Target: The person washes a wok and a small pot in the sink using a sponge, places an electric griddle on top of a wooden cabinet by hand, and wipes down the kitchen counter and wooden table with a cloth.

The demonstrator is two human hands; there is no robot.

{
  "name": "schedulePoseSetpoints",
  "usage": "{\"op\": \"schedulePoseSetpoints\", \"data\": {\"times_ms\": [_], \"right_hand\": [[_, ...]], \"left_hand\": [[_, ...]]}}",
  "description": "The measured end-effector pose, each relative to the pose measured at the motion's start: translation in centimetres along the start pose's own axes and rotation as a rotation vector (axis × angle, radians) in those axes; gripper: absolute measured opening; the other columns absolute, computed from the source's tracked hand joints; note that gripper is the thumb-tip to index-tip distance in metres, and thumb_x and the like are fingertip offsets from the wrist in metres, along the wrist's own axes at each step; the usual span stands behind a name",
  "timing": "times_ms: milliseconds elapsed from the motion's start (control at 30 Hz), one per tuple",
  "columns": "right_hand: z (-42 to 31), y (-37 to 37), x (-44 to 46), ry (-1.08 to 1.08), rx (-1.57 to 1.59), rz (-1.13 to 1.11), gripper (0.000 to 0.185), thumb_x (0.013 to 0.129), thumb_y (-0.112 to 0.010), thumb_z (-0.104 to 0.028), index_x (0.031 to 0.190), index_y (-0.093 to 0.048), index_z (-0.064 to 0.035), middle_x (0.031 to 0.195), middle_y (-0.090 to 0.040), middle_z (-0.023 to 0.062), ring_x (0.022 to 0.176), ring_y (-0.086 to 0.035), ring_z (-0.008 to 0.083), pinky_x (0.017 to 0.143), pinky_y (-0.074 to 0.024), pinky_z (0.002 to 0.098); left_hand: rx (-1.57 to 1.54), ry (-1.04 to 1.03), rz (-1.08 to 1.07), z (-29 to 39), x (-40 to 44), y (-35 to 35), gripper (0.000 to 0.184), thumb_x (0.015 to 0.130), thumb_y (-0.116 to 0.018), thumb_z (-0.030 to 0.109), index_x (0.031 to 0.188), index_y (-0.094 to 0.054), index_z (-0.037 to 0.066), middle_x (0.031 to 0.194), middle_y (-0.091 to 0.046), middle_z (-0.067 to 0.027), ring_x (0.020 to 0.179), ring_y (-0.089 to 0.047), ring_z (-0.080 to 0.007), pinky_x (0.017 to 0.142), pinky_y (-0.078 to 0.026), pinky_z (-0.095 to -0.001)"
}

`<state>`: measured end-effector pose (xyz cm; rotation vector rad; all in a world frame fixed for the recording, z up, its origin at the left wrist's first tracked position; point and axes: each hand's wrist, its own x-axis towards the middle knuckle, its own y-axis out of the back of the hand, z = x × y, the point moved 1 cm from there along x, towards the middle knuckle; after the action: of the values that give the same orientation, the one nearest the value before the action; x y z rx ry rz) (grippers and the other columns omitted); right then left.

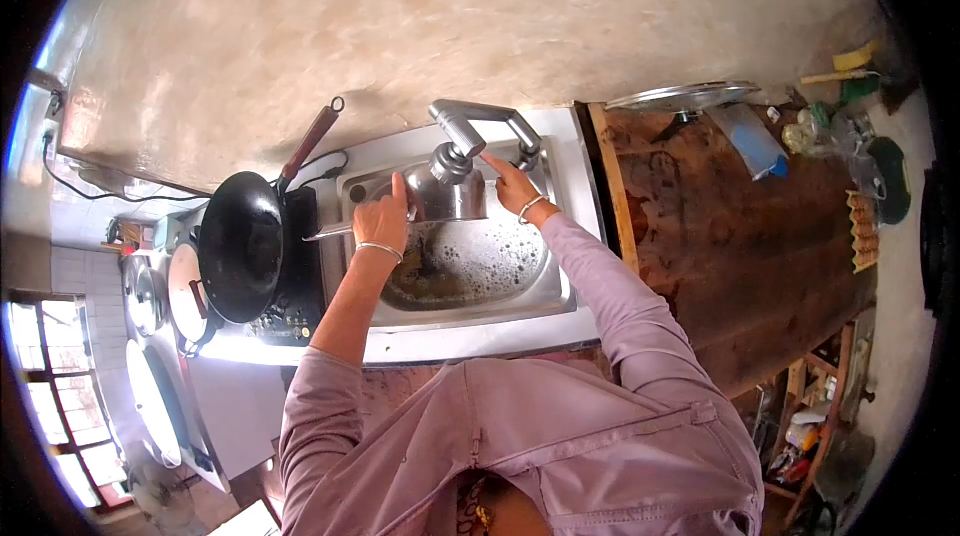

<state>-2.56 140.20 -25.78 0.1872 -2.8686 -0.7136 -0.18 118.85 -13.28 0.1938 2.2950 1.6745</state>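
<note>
A shiny silver metal pot point(458, 200), smooth and round-sided with a long thin handle, was held over the sink point(535, 308), below the faucet point(458, 129). The handle was gripped by the left hand point(381, 220), index finger extended. The right hand point(512, 190) was placed by the faucet head, index finger raised to it; whether anything was gripped couldn't be told. The basin was brushed-looking steel, with bubbly, cloudy water point(480, 254) below. A glossy black wok point(240, 248) was seen left.
</note>
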Motion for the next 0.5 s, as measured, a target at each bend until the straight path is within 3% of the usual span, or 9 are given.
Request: {"op": "schedulePoseSetpoints", "data": {"times_ms": [267,333,500], "right_hand": [[0.0,0.0,-0.2,-0.085,0.040,-0.073,0.052,0.073,-0.036,0.011,0.121,-0.041,-0.0073,0.114,-0.049,0.0198,0.105,-0.048,0.0305,0.089,-0.0378,0.0308],[0.8,-0.6,-0.1,0.050,0.028,0.010,0.054,0.067,-0.041,0.010,0.119,-0.041,-0.0040,0.113,-0.048,0.0211,0.104,-0.047,0.0341,0.091,-0.0374,0.0336],[1.3,-0.7,0.0,0.018,0.068,-0.012,0.053,0.068,-0.040,0.010,0.119,-0.043,-0.0042,0.113,-0.049,0.0203,0.104,-0.048,0.0332,0.091,-0.0378,0.0326]], "left_hand": [[0.028,-0.041,0.000,0.7,0.7,0.5,0.051,0.077,-0.047,0.012,0.126,-0.032,0.004,0.072,-0.060,-0.0069,0.065,-0.060,-0.0219,0.059,-0.044,-0.0349],[0.054,-0.054,-0.044,0.8,0.8,0.8,0.049,0.078,-0.045,0.011,0.125,-0.033,0.004,0.072,-0.061,-0.0075,0.065,-0.061,-0.0220,0.059,-0.045,-0.0348],[0.072,-0.070,-0.005,0.7,1.1,0.4,0.047,0.079,-0.044,0.011,0.124,-0.034,0.005,0.071,-0.061,-0.0072,0.065,-0.061,-0.0218,0.058,-0.045,-0.0348]]}}
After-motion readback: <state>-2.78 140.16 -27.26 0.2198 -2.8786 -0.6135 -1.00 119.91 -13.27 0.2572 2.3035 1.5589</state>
